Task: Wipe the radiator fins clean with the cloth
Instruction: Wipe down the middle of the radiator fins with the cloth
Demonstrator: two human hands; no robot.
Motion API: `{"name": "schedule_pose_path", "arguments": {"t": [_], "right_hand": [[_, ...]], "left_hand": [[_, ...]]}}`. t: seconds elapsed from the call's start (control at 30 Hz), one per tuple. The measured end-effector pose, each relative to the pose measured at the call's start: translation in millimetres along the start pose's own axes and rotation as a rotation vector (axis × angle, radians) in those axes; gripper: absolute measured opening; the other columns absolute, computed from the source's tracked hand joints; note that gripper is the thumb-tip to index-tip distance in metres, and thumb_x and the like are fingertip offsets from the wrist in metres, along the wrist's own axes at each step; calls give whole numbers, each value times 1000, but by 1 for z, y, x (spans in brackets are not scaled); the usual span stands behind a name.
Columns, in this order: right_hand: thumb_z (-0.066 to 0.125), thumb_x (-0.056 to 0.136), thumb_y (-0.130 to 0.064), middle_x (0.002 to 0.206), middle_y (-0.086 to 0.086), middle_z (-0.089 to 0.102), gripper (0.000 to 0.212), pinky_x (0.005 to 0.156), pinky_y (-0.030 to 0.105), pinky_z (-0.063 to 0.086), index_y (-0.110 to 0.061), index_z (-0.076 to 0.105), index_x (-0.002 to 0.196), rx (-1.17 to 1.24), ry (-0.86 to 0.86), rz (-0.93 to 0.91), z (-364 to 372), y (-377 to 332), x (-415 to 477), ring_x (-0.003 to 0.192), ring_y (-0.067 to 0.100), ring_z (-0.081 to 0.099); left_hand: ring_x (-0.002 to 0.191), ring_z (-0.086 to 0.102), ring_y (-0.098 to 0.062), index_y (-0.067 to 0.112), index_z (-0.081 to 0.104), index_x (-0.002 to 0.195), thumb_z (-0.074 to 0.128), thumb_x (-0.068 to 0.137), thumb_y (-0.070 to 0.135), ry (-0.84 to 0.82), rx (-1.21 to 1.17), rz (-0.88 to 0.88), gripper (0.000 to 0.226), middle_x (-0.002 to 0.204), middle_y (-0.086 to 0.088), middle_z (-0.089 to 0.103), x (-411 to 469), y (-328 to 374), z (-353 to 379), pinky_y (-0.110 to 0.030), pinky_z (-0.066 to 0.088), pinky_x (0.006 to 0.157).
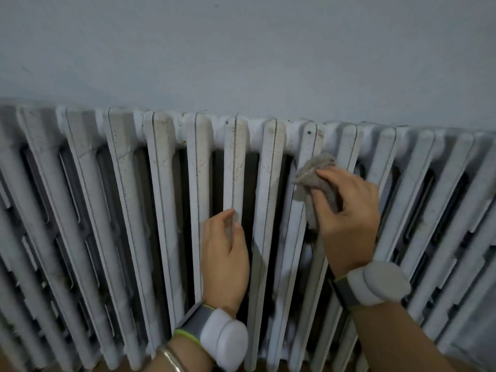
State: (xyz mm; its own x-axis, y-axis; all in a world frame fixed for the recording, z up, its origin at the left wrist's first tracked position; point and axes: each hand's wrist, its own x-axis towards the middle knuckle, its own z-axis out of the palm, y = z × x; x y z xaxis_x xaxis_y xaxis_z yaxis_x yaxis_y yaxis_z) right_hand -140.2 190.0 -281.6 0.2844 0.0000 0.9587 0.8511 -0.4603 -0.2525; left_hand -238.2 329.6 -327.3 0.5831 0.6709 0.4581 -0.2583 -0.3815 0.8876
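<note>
Left hand point(225, 259) relaxed — right hand point(349, 210) grips cloth point(314, 167).

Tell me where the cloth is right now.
In the head view, the cloth is right of centre, gripped by the right hand against a radiator fin near its top.

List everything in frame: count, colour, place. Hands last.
wall: 1, pale grey-blue, behind and above the radiator.
radiator: 1, white, grimy and speckled, across the whole frame.
cloth: 1, grey-beige, bunched on the radiator, right of centre.
wrist devices: 2, white with grey-green straps, one per wrist.
bangle: 1, metallic, left wrist, bottom edge.
left hand: 1, loosely curled, empty, before the radiator's centre.
right hand: 1, grips the cloth against the radiator.
</note>
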Motion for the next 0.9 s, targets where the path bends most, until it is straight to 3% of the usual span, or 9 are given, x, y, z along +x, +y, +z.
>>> {"name": "schedule_pose_path", "arguments": {"t": [0.2,0.33,0.53,0.73,0.9], "right_hand": [[65,87,-11,120,9,56,26,101,21,34,-11,65,113,71,29,79,27,-1,5,112,25,49],[66,86,-7,120,15,50,24,99,13,30,-8,65,110,53,-4,77,32,4,-10,111,22,47],[69,83,-6,119,17,49,25,100,12,32,-7,65,108,-29,-84,65,30,11,-35,106,29,52],[71,81,-5,120,13,43,25,91,31,46,-8,66,105,-67,-289,130,27,23,-62,97,33,57],[74,76,-2,119,4,36,35,82,22,42,-16,58,103,-115,-403,57,25,38,-90,92,26,55]], "left_hand": [[112,50,-6,21,56,121,44,97,16,71,82,169,27,115,14,48,1,-5,6,-22,39,99],[115,48,1,23,51,129,45,98,18,-50,-2,80,32,122,16,49,-1,-7,14,-19,38,101],[124,37,4,29,35,143,41,99,32,-271,-95,-140,44,138,15,41,1,-10,25,-15,27,102],[128,37,0,27,33,145,40,100,33,-319,-143,-206,46,144,12,41,5,-7,26,-17,26,105],[125,36,3,25,35,144,40,100,31,-319,-155,-209,45,145,11,41,5,-6,23,-15,25,103]]}}
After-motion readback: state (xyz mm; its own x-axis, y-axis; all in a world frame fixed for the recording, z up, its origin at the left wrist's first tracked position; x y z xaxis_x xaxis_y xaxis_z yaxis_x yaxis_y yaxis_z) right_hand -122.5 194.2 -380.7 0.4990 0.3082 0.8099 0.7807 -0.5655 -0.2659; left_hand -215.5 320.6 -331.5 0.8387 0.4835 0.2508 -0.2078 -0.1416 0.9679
